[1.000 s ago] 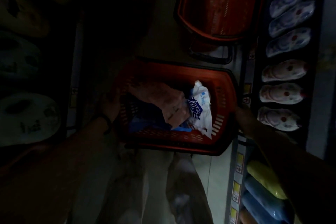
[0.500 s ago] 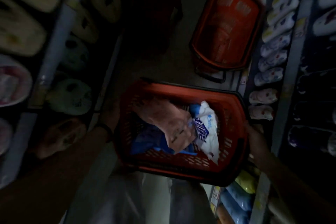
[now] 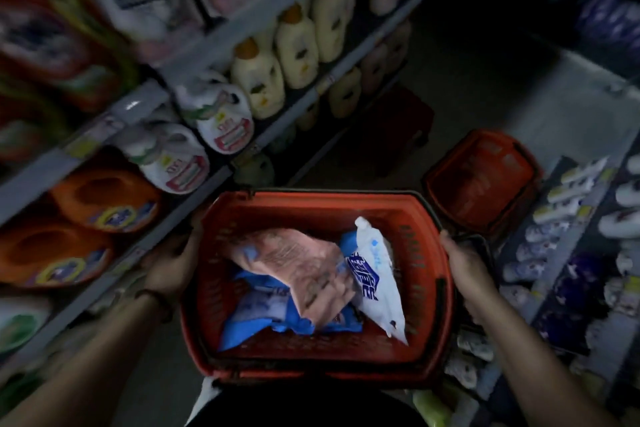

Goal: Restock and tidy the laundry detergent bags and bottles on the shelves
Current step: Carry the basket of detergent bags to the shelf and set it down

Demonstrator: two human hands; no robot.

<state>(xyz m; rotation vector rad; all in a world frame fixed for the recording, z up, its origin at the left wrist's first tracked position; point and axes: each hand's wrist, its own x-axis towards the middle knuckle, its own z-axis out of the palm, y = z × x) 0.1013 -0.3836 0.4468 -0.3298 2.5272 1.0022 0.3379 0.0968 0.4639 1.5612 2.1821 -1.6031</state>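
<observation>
Dim aisle; left shelves blurred; both hands grip basket.

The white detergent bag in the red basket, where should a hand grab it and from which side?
Probably at its pinched top corner, coming from above. The white bag leans tilted against the basket's right wall, that corner pointing up and clear, while the pink bag overlaps its left edge. Both the left hand and the right hand hold the basket, so one must let go first.
</observation>
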